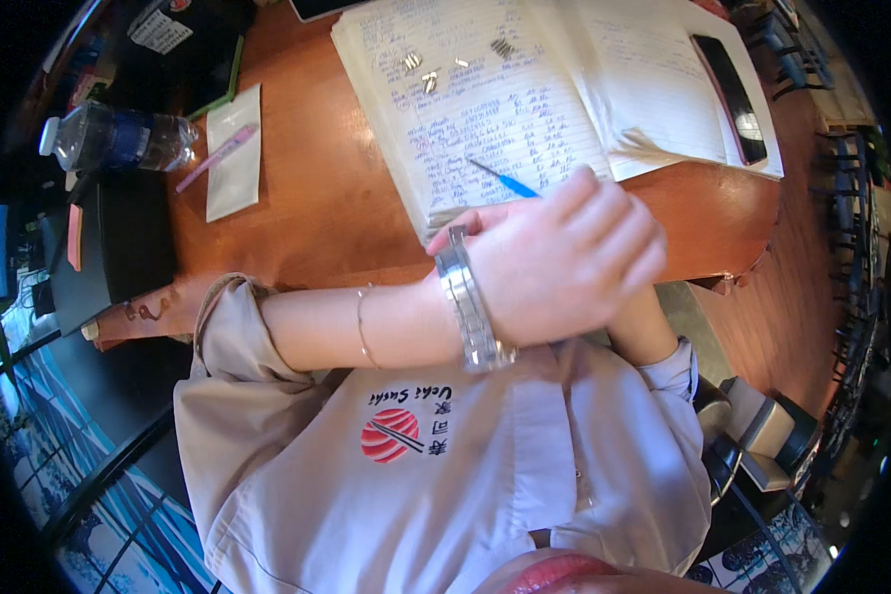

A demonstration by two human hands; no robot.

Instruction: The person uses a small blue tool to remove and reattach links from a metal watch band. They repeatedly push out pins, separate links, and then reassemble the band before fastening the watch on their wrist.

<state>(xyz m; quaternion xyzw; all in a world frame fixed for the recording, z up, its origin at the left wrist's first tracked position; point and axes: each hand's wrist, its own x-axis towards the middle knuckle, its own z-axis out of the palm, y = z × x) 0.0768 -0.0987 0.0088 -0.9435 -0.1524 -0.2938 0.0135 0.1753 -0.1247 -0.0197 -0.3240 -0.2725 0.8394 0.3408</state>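
My left hand (554, 267) is raised across my body above the table edge, back upward, fingers loosely curled and a little blurred. A silver metal-link wristwatch (470, 307) circles its wrist, and a thin bracelet (362, 327) sits further up the forearm. My right hand (480, 216) is mostly hidden behind the left; its visible fingers are closed at the watch band's far side. Just beyond, a slim blue-handled tool (513, 185) with a thin dark tip points over the open notebook (525, 114); I cannot tell whether it is held. Several small metal links (429, 81) lie on the written page.
A dark phone (730, 99) rests on the notebook's right page. To the left are a water bottle (119, 139), a pink pen (216, 158) and a pale packet (236, 193). The wooden table's (297, 233) near edge runs before me. Chairs (800, 54) stand at far right.
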